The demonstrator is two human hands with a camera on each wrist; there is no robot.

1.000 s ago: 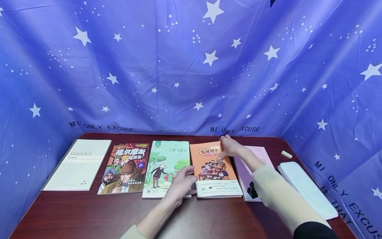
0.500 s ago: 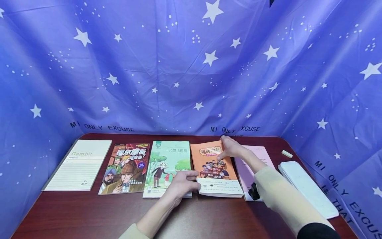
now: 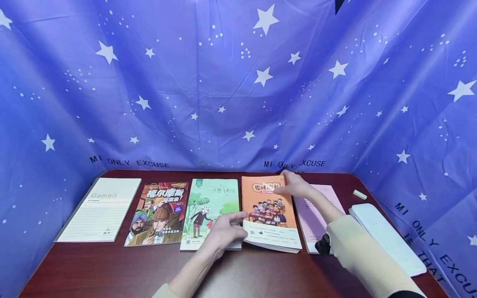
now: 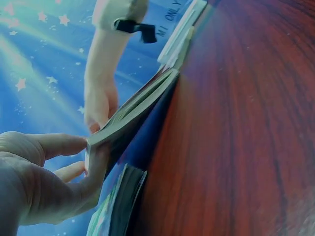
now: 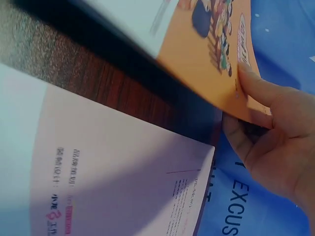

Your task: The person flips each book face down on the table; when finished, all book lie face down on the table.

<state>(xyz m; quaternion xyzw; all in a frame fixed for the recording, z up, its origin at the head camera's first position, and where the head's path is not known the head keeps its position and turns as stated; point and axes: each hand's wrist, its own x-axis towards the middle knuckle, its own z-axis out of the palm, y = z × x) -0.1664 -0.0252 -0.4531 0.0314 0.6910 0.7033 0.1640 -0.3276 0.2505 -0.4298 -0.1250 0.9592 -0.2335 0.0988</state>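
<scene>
Orange book, left hand and right hand pinching it, pink book partly hidden behind sleeve.

- An orange paperback is showing a cartoon classroom and a pale band across its lower cover.
- It is lying face up between a green book and a pink book, tilting, its left side being held up off the table.
- Its pages are parting slightly along the lower edge.

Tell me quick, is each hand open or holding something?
Left hand: holding the orange book by its left edge.
Right hand: pinching its upper right corner.
</scene>
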